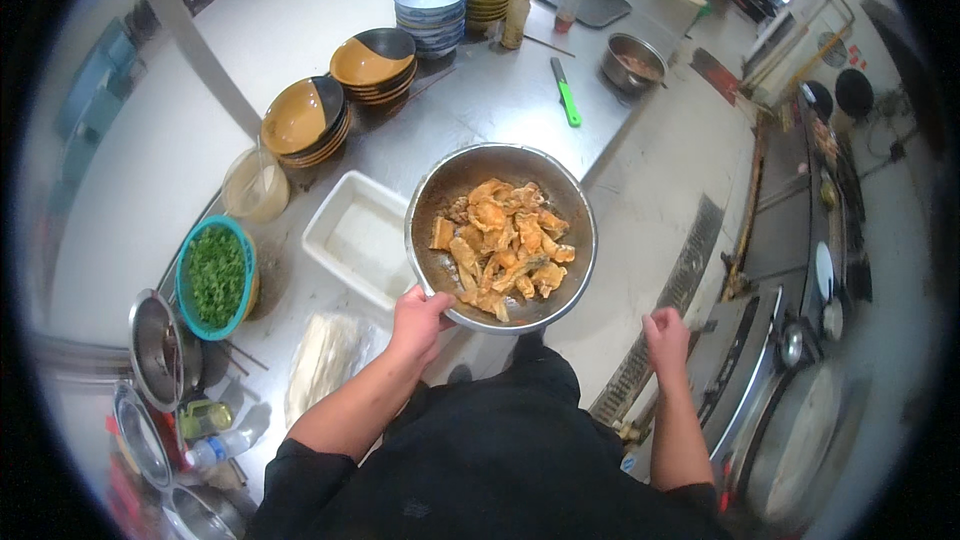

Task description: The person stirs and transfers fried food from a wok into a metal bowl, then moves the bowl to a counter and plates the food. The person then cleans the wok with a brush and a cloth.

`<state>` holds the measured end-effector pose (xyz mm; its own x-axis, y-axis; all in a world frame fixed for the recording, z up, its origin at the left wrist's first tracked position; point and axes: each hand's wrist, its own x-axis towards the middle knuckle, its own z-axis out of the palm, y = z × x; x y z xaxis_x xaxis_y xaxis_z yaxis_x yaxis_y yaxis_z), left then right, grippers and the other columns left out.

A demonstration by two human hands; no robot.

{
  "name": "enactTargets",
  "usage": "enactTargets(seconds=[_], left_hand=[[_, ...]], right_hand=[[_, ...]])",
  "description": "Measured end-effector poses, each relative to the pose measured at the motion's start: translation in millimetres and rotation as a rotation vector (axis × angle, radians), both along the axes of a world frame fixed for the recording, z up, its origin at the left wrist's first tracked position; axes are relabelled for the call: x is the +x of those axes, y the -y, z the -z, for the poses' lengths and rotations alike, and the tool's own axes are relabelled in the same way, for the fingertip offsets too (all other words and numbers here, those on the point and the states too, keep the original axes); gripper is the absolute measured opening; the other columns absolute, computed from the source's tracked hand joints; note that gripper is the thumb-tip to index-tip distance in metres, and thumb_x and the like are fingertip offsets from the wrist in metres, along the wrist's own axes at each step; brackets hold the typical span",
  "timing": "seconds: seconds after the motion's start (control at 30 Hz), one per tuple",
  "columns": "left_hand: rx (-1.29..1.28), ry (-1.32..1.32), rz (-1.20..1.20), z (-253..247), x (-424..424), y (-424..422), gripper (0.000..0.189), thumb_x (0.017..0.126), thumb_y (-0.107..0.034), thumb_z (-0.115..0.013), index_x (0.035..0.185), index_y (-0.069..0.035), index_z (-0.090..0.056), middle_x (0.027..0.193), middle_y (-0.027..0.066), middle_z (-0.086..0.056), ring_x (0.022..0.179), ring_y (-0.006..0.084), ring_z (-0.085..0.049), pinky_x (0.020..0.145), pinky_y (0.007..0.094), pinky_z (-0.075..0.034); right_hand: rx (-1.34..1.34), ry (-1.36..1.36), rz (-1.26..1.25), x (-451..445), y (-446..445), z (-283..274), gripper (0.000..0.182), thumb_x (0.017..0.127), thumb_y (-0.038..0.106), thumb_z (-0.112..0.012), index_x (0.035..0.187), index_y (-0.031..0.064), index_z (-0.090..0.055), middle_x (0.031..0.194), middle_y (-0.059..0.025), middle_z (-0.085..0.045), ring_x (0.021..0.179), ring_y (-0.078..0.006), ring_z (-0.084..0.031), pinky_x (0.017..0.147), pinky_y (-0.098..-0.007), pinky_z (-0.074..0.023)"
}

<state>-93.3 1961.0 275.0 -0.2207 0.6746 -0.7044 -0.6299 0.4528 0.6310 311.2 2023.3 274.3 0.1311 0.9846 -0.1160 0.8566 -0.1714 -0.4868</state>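
Note:
My left hand (421, 322) grips the near-left rim of a round metal bowl (574, 187), thumb over the edge. Golden-brown fried pieces (510, 240) lie heaped inside it; what they are made of I cannot tell. The bowl is held in front of my body, partly over the edge of the steel table, and hides one end of a white plastic tub (360, 240). To the right, over the floor, my right hand (666, 337) has its fingers curled and holds nothing visible. A clear bag of pale noodle-like strands (326, 360) rests on the table near my left forearm.
Stacked bowls (300, 116) line the steel table's (495, 97) far side. A green-handled knife (568, 101) and a metal pot (634, 64) are farther along. Chopped greens fill a teal basket (215, 277) at left. A stove counter (739, 360) and floor drain grate (679, 277) are right.

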Motion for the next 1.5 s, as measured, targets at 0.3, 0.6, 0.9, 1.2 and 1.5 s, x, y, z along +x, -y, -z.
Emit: enactTargets(seconds=[0.3, 0.6, 0.9, 1.2, 1.5], left_hand=[[-0.007, -0.01, -0.305, 106.9, 11.2, -106.4, 0.022, 0.084, 0.003, -0.055, 0.106, 0.003, -0.057, 0.096, 0.0119, -0.065, 0.081, 0.0222, -0.065, 0.07, 0.0377, -0.055], [-0.069, -0.051, -0.584, 126.8, 64.2, -126.9, 0.019, 0.084, 0.003, -0.055, 0.102, 0.001, -0.061, 0.095, 0.0103, -0.067, 0.08, 0.0198, -0.065, 0.069, 0.0317, -0.055], [-0.187, -0.058, -0.633, 143.7, 82.7, -123.8, 0.018, 0.083, 0.0, -0.056, 0.101, -0.001, -0.062, 0.093, 0.0078, -0.067, 0.08, 0.0175, -0.064, 0.068, 0.0303, -0.053], [-0.059, 0.005, -0.625, 173.1, 78.0, -128.9, 0.021, 0.084, -0.002, -0.056, 0.105, 0.0, -0.059, 0.097, 0.0099, -0.066, 0.083, 0.0191, -0.065, 0.071, 0.0329, -0.053], [0.024, 0.056, -0.572, 174.7, 69.1, -134.1, 0.024, 0.084, -0.001, -0.056, 0.109, 0.0, -0.057, 0.102, 0.0116, -0.066, 0.088, 0.023, -0.065, 0.075, 0.0364, -0.055]], right_hand=[[0.022, -0.285, -0.502, -138.5, -380.6, 77.6, 0.057, 0.072, 0.019, -0.081, 0.119, -0.0003, -0.055, 0.11, -0.0127, -0.062, 0.09, -0.0199, -0.06, 0.077, -0.0329, -0.0511], [0.148, -0.718, -0.488, -304.5, -609.3, 117.4, 0.088, 0.06, 0.022, -0.089, 0.131, -0.0011, -0.042, 0.129, -0.0169, -0.052, 0.114, -0.0277, -0.054, 0.096, -0.039, -0.0437], [0.485, -0.124, -1.222, -330.5, -508.7, 62.4, 0.064, 0.057, 0.016, -0.08, 0.115, 0.0043, -0.055, 0.111, -0.0175, -0.061, 0.103, -0.0338, -0.059, 0.088, -0.0395, -0.047], [0.743, 0.789, -1.987, -343.4, -382.8, 8.9, 0.01, 0.081, 0.011, -0.056, 0.091, 0.0084, -0.056, 0.087, -0.0107, -0.061, 0.084, -0.0262, -0.061, 0.074, -0.0379, -0.0446], [0.471, 0.867, -1.923, -305.3, -383.2, -12.1, 0.007, 0.08, 0.012, -0.059, 0.086, 0.0078, -0.057, 0.074, -0.009, -0.064, 0.074, -0.0277, -0.065, 0.069, -0.0387, -0.0482]])
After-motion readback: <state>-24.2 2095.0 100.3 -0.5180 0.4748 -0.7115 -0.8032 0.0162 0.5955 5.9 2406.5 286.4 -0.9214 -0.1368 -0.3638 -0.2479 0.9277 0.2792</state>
